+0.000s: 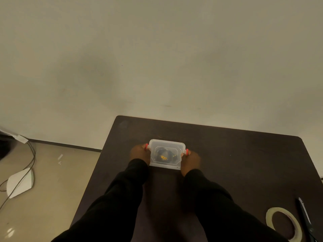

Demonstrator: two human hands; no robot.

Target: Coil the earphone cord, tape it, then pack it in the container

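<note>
A small clear plastic container (166,145) with its lid on and red side latches sits on the dark table (236,163). Through the lid I see the coiled black earphone cord (163,153) with a yellow patch on it. My left hand (139,153) grips the container's left side at the red latch. My right hand (191,162) grips its right side at the other latch. Both arms wear black sleeves.
A roll of pale tape (284,224) lies at the table's near right, with black-handled scissors (305,219) beside it by the right edge. The floor at left holds cables (26,170) and a white object (20,182). A plain wall stands behind the table.
</note>
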